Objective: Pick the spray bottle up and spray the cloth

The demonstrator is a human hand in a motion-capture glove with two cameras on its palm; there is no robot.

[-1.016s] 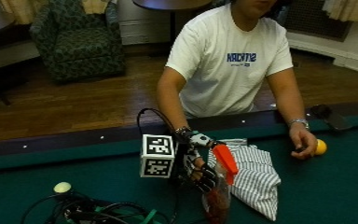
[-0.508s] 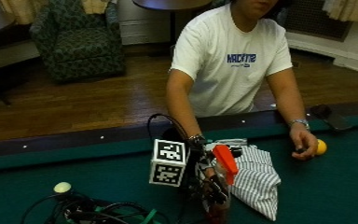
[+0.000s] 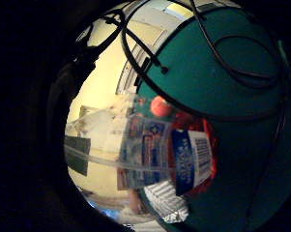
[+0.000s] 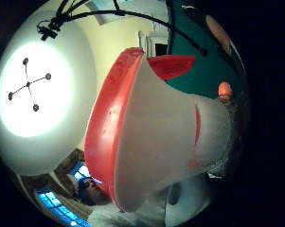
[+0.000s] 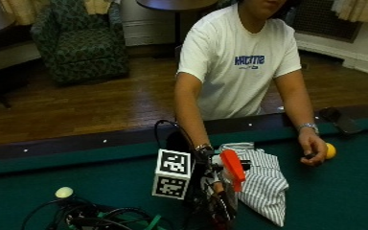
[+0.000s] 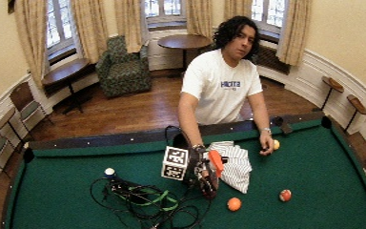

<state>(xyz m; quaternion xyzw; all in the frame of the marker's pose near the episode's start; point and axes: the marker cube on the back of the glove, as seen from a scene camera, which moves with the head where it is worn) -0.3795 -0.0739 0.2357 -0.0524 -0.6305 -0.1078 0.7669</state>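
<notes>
Fingers of gloved right hand (image 5: 211,184) wrapped round spray bottle (image 5: 230,167), now lifted higher, tipped over striped cloth (image 5: 260,182) near pool table's (image 5: 350,201) near edge. Squeeze comes next.

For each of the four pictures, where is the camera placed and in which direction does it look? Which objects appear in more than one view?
Outside view: across the pool table, facing the person; shows the gloved right hand gripping the spray bottle beside the striped cloth.
Wide outside view: higher, same side; shows the whole table, person and room.
Little finger side palm view: on the palm, looking at the bottle's labelled body, with green felt behind.
Thumb side palm view: on the palm, looking at the bottle's orange-and-white head, with the ceiling behind.
Shared: all four show the bottle; both outside views show the cloth.
</notes>
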